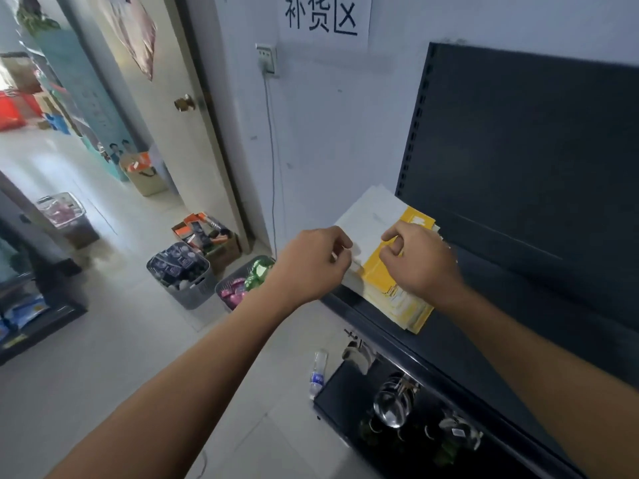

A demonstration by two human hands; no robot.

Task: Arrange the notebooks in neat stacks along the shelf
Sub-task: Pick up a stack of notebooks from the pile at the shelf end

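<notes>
Right hand (420, 259) on notebooks (390, 295), shelf (536, 278) edge

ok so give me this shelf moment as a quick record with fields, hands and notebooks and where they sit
place: left end of a dark metal shelf
notebooks: yellow paper-covered notebooks lying flat, overlapping a white flat stack
right hand: pinches the top yellow cover
left hand: fingers curled at the white stack's edge, grip unclear
stack state: uneven, edges fanned
floor below: clear plastic bottle
</notes>
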